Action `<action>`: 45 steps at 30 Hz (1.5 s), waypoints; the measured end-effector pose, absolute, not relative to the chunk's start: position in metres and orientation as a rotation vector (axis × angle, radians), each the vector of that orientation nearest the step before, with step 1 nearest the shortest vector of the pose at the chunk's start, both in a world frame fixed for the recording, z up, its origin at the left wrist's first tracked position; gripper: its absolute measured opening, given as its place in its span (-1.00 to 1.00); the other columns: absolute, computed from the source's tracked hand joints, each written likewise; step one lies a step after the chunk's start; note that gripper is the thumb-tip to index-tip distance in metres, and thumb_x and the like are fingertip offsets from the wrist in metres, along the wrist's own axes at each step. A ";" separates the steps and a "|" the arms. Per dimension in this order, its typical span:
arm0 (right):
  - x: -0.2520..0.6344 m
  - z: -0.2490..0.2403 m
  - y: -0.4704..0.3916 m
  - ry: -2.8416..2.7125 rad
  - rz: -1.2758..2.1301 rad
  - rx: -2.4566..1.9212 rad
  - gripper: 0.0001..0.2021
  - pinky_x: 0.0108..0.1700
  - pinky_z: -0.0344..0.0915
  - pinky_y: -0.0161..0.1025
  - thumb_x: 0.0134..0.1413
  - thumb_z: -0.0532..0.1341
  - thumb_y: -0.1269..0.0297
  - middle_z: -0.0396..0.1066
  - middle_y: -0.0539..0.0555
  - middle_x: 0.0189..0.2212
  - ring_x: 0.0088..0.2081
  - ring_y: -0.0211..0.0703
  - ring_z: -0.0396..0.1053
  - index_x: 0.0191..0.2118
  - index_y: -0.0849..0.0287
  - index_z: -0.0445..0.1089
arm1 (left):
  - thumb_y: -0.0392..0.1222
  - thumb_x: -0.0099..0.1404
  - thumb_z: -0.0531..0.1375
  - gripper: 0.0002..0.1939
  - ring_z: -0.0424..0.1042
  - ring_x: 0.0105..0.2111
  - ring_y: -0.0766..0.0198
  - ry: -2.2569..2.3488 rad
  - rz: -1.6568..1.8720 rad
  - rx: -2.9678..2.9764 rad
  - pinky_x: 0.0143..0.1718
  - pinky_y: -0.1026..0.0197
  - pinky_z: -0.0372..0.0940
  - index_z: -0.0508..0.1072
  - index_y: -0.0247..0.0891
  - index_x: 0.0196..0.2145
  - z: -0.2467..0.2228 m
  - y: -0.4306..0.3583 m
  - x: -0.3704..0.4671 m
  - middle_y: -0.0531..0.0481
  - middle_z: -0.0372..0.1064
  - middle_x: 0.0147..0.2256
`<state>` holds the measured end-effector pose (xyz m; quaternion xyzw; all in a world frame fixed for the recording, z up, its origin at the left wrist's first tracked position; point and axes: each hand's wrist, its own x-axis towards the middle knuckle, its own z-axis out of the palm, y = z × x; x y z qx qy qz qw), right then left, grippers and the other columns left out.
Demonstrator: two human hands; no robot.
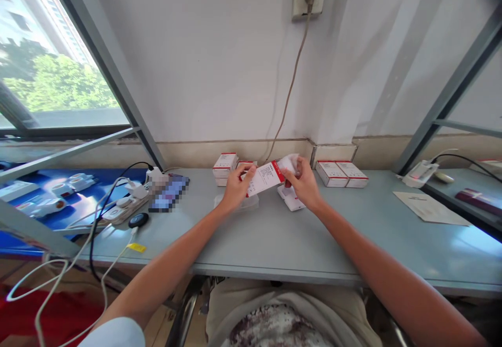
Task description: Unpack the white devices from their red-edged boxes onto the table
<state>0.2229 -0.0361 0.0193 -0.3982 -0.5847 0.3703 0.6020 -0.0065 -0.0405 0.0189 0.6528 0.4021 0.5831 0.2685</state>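
A white and red printed box (263,178) is held up above the grey table, tilted, by my left hand (237,186), whose fingers are closed on its left end. At its right end, my right hand (306,183) pinches a crumpled, translucent white wrapping (289,161). Under my right hand, a white item (291,198) with small printing lies on the table. A clear plastic container (245,203) sits below the held box, partly hidden by my left hand.
Small white boxes are stacked at the back (225,165), with two more (342,173) to the right. On the left are a phone (169,193), a power strip (124,208), a black round object (138,220) and cables. A paper sheet (430,208) lies right, near a metal frame.
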 end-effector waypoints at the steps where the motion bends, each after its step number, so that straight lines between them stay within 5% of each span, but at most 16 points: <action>1: 0.223 0.018 -0.035 -1.324 0.856 -0.940 -0.38 -0.41 0.40 -0.18 0.10 0.47 -0.21 0.50 0.01 -0.23 -0.44 -0.19 0.40 0.10 0.03 0.31 | 0.27 0.54 0.20 -0.52 0.53 -0.06 0.10 1.080 1.565 1.792 -0.07 0.13 0.40 0.58 -0.22 0.00 0.018 -0.041 -0.006 -0.16 0.58 -0.03; 6: 0.227 0.012 -0.021 -1.084 0.906 -0.908 -0.42 -0.42 0.36 -0.21 0.07 0.46 -0.22 0.50 -0.05 -0.31 -0.45 -0.21 0.37 0.02 0.04 0.34 | 0.06 0.45 0.31 -0.34 0.39 0.28 -0.09 0.928 1.472 2.249 0.30 -0.09 0.33 0.26 -0.19 0.38 0.013 -0.048 -0.011 -0.32 0.33 0.30; 10: 0.232 0.009 -0.013 -0.942 0.944 -0.900 -0.42 -0.44 0.28 -0.26 0.01 0.49 -0.19 0.48 -0.06 -0.33 -0.43 -0.22 0.36 -0.03 0.05 0.35 | -0.18 0.35 0.32 -0.16 0.28 0.41 -0.17 0.877 1.327 2.546 0.45 -0.22 0.20 0.11 -0.18 0.50 0.014 -0.054 -0.015 -0.36 0.22 0.42; 14: 0.241 0.006 -0.004 -0.824 0.881 -0.940 -0.46 -0.48 0.22 -0.27 0.05 0.45 -0.21 0.39 -0.12 -0.38 -0.46 -0.23 0.32 -0.07 -0.01 0.26 | -0.13 0.35 0.33 -0.20 0.32 0.40 -0.17 0.986 1.291 2.654 0.43 -0.25 0.23 0.22 -0.14 0.47 0.017 -0.049 -0.021 -0.29 0.33 0.37; 23: 0.260 0.002 0.014 -0.544 0.757 -0.947 -0.53 -0.45 0.32 -0.32 0.18 0.35 -0.11 0.38 -0.13 -0.26 -0.49 -0.32 0.30 -0.05 -0.06 0.10 | 0.30 0.33 0.42 -0.26 0.41 0.22 -0.30 1.604 1.488 2.676 0.32 -0.25 0.22 0.47 -0.22 0.26 0.012 -0.016 -0.051 -0.36 0.52 0.15; 36: 0.250 -0.002 0.010 -0.681 0.782 -0.968 -0.46 -0.49 0.25 -0.28 0.12 0.37 -0.24 0.34 -0.16 -0.35 -0.51 -0.26 0.29 -0.07 -0.07 0.10 | 0.07 0.45 0.30 -0.60 0.34 0.28 -0.41 1.892 1.363 2.734 0.32 -0.37 0.10 0.53 -0.23 0.09 -0.002 -0.006 -0.050 -0.44 0.45 0.24; 45: 0.245 0.003 0.004 -0.656 0.823 -0.948 -0.52 -0.53 0.24 -0.35 0.14 0.40 -0.12 0.36 -0.19 -0.38 -0.53 -0.32 0.28 -0.09 -0.04 0.16 | -0.06 0.49 0.23 -0.60 0.34 0.30 -0.28 1.830 1.275 2.802 0.48 -0.38 -0.07 0.49 -0.17 0.22 -0.002 -0.003 -0.052 -0.33 0.53 0.17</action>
